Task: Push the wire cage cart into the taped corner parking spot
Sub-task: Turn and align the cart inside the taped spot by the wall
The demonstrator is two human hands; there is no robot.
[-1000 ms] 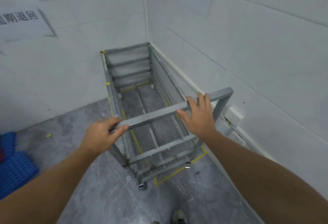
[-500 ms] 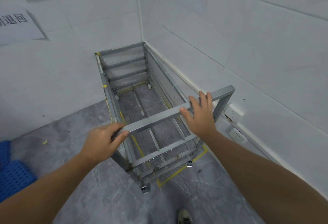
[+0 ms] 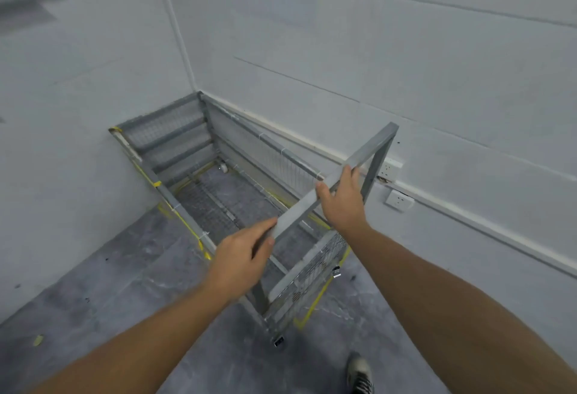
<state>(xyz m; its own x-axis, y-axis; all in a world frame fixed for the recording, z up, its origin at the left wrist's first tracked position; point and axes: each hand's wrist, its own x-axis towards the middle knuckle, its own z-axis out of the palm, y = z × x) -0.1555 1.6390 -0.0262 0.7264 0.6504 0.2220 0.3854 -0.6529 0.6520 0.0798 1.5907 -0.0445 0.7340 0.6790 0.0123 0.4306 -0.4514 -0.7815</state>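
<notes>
Steel cart (image 3: 199, 181) hugs both walls; left grip (image 3: 240, 261), right grip (image 3: 342, 203) clasp handle (image 3: 327, 184).

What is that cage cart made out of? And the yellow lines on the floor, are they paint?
The cage cart looks like metal: dull grey square bars with thin wire mesh sides, a matte finish without shine. The yellow lines look like sticky tape rather than paint, since the edges are worn and torn in places, though that is hard to tell for sure. The floor looks like polished grey stone or tile.

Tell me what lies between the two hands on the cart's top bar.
In the head view, only a bare stretch of the grey top bar lies between the left hand and right hand; nothing rests on it.
</notes>
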